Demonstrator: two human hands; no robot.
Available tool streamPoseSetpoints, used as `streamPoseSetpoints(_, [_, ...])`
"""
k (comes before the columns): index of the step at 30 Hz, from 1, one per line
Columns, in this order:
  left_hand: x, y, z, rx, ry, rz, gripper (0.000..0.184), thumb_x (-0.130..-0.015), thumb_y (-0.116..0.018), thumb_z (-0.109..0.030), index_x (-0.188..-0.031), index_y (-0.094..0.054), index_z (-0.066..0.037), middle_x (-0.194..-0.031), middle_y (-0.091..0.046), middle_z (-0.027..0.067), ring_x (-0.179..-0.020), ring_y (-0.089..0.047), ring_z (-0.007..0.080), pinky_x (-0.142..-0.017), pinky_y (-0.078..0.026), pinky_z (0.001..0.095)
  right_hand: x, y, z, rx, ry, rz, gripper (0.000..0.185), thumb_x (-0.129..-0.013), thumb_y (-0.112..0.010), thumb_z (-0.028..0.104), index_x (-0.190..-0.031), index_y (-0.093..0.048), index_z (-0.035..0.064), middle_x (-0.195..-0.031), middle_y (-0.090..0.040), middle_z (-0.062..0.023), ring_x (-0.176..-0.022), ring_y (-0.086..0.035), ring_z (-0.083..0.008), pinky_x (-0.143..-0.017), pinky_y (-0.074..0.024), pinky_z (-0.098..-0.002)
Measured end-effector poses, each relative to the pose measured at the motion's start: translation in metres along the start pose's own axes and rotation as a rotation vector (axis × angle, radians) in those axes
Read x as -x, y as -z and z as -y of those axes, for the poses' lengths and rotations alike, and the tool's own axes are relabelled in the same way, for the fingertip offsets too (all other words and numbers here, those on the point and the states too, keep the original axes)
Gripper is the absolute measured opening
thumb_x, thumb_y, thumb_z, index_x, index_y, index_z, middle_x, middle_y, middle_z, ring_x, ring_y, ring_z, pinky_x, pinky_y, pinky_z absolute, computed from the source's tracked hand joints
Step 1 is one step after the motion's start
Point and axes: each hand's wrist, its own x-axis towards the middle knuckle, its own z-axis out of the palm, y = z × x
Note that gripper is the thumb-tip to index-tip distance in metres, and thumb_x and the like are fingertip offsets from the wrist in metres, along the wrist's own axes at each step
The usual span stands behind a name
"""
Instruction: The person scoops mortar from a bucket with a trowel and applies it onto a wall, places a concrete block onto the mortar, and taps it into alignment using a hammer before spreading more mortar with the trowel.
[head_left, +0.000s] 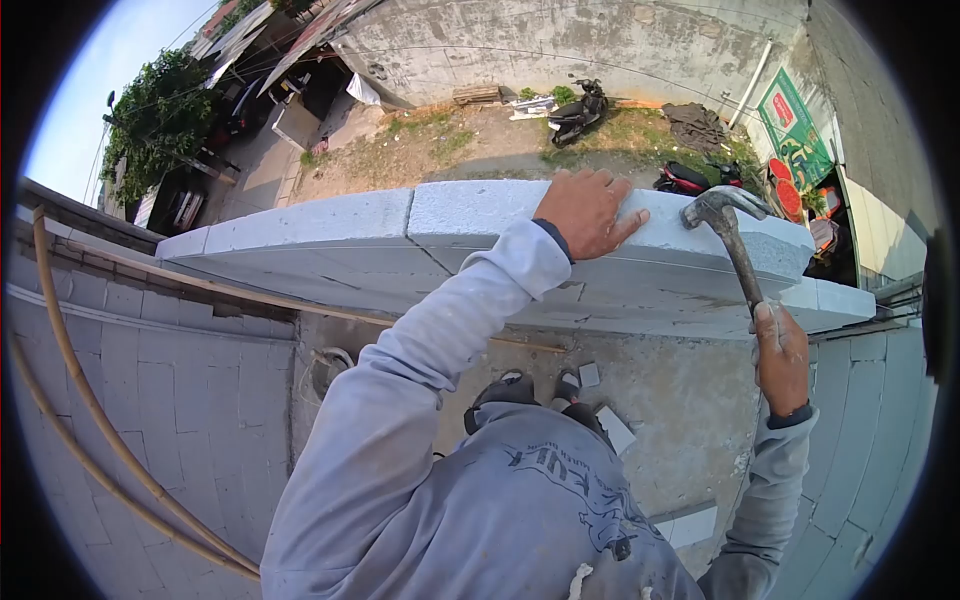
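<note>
My left hand [590,212] lies on top of a pale aerated concrete block [468,208] in the wall's upper course, fingers spread over its far edge. In my right hand [782,355] is a claw hammer [738,250], gripped round the lower handle. Its metal head is over the top of the same block, to the right of my left hand; whether it touches the block I cannot tell. A vertical joint parts this block from the neighbouring block [310,220] on the left.
Bamboo poles [95,390] lean at the left wall. A bucket [328,370] and block offcuts [615,430] are on the concrete floor [680,390] near my feet. Beyond the wall is a yard with a parked motorbike [578,112] and a green banner [795,125].
</note>
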Motion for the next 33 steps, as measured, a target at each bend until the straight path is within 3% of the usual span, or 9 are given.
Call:
streamPoseSetpoints(2, [0.000,0.002,0.000,0.006,0.008,0.009,0.047,-0.089,-0.044,-0.045,-0.112,-0.056,-0.005,-0.093,-0.060,0.0145,-0.088,-0.058,0.0310,-0.075,-0.043,0.0429,0.002,0.011,0.018,-0.049,-0.019,0.039,0.046,-0.096,-0.040,0.039,-0.076,-0.048,-0.0017,-0.059,-0.040,-0.0091,-0.054,-0.037,-0.0193,-0.053,-0.0346,-0.0327])
streamPoseSetpoints(4, [0.000,0.001,0.000,0.013,0.012,0.022,0.047,-0.089,-0.044,-0.045,-0.112,-0.056,-0.005,-0.093,-0.060,0.0145,-0.089,-0.058,0.0309,-0.075,-0.043,0.0428,0.004,0.020,0.035,-0.387,-0.362,0.030,0.044,-0.096,-0.040,0.038,-0.076,-0.048,-0.0009,-0.060,-0.041,-0.0086,-0.056,-0.037,-0.0189,-0.054,-0.0348,-0.0334])
streamPoseSetpoints(11, [-0.001,0.004,0.000,0.030,0.006,0.003,0.047,-0.089,-0.045,-0.045,-0.110,-0.056,-0.005,-0.092,-0.060,0.0153,-0.089,-0.058,0.0312,-0.075,-0.043,0.0435,-0.014,0.003,-0.003,-0.008,-0.032,0.098,0.044,-0.096,-0.039,0.038,-0.075,-0.048,0.0005,-0.059,-0.039,-0.0063,-0.057,-0.038,-0.0170,-0.054,-0.0337,-0.0322])
streamPoseSetpoints(17, [0.002,0.002,0.000,0.038,0.008,-0.005,0.047,-0.089,-0.045,-0.045,-0.110,-0.056,-0.004,-0.092,-0.060,0.0160,-0.089,-0.057,0.0316,-0.076,-0.042,0.0436,-0.015,0.029,0.041,-0.364,-0.378,0.071,0.043,-0.097,-0.038,0.036,-0.076,-0.048,0.0010,-0.061,-0.042,-0.0073,-0.056,-0.038,-0.0180,-0.054,-0.0337,-0.0327])
streamPoseSetpoints(19, [0.002,0.001,0.000,0.049,-0.006,-0.017,0.047,-0.089,-0.045,-0.045,-0.110,-0.056,-0.004,-0.091,-0.060,0.0162,-0.089,-0.057,0.0317,-0.076,-0.042,0.0437,-0.016,0.010,0.018,-0.058,0.037,-0.026,0.041,-0.096,-0.040,0.035,-0.077,-0.049,0.0006,-0.059,-0.041,-0.0089,-0.054,-0.040,-0.0216,-0.054,-0.0353,-0.0343])
streamPoseSetpoints(24, [-0.001,0.001,-0.001,0.058,-0.021,-0.008,0.048,-0.089,-0.046,-0.044,-0.110,-0.056,-0.002,-0.096,-0.060,0.0183,-0.091,-0.057,0.0337,-0.077,-0.044,0.0426,-0.012,0.006,0.007,-0.083,-0.028,0.144,0.042,-0.094,-0.044,0.037,-0.077,-0.052,-0.0006,-0.064,-0.048,-0.0175,-0.058,-0.044,-0.0331,-0.057,-0.0380,-0.0382])
streamPoseSetpoints(27, [-0.003,-0.007,0.002,0.057,-0.061,-0.076,0.048,-0.089,-0.044,-0.045,-0.109,-0.057,-0.004,-0.090,-0.059,0.0158,-0.085,-0.058,0.0327,-0.073,-0.044,0.0444,0.002,0.014,0.007,-0.149,-0.085,0.006,0.044,-0.095,-0.043,0.038,-0.077,-0.051,-0.0006,-0.061,-0.047,-0.0134,-0.056,-0.046,-0.0288,-0.056,-0.0379,-0.0371])
streamPoseSetpoints(31, [-0.003,-0.001,0.000,0.096,-0.120,-0.059,0.046,-0.090,-0.044,-0.044,-0.109,-0.057,-0.003,-0.089,-0.059,0.0169,-0.085,-0.058,0.0333,-0.073,-0.044,0.0443,0.041,0.026,0.007,-0.383,-0.350,-0.195,0.045,-0.095,-0.042,0.041,-0.076,-0.051,0.0006,-0.059,-0.044,-0.0036,-0.058,-0.046,-0.0126,-0.054,-0.0366,-0.0308])
streamPoseSetpoints(33, [-0.004,-0.004,-0.001,0.074,-0.106,-0.073,0.047,-0.090,-0.044,-0.043,-0.108,-0.057,-0.002,-0.089,-0.060,0.0176,-0.085,-0.058,0.0337,-0.073,-0.045,0.0438,0.076,0.008,-0.006,-0.464,-0.469,-0.364,0.040,-0.094,-0.043,0.041,-0.077,-0.052,0.0061,-0.056,-0.040,0.0039,-0.044,-0.038,-0.0034,-0.038,-0.0304,-0.0189])
